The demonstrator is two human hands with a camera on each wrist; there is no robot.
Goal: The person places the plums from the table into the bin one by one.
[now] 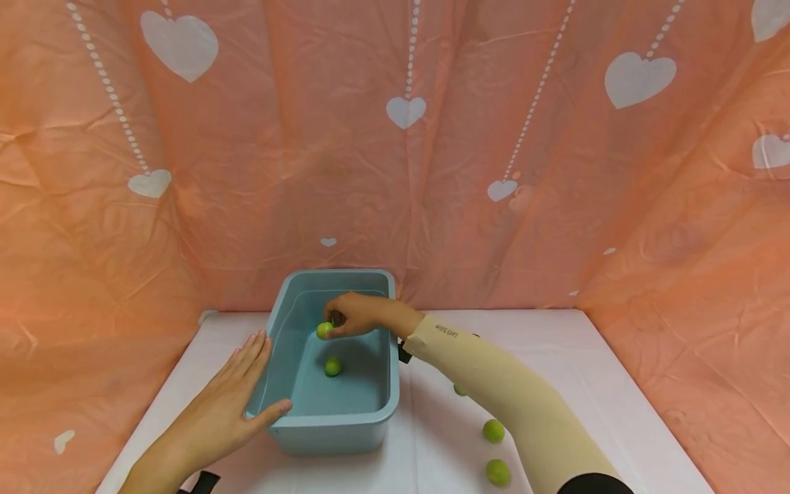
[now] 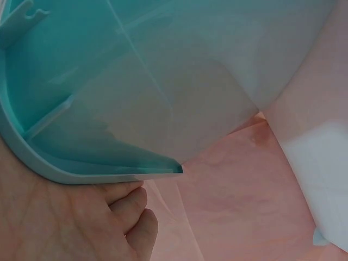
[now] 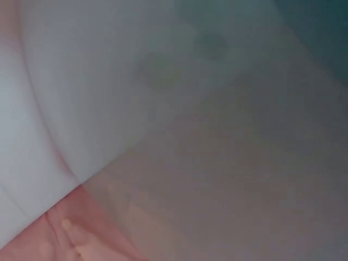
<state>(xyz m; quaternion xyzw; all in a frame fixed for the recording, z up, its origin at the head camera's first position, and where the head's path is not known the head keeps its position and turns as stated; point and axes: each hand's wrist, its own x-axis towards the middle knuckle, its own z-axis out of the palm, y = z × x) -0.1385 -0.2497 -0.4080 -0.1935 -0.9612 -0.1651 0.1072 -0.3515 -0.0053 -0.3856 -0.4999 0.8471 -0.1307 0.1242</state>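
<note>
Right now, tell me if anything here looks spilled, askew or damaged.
Nothing looks damaged or spilled. The blue tub stands level on the white table, with the left hand flat against its rim. The right hand pinches a green ball over it; another ball lies inside. Loose balls lie on the table, undamaged.

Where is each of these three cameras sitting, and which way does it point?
Head: worn on the head, looks forward and down at the blue tub, both hands, a sleeved forearm.
Left wrist: under the left hand, looks along the tub's rim; palm and fingers show.
Right wrist: blurred, close to the tub wall; nothing of the body is clear.
Shared: head and left wrist both show the tub.
</note>
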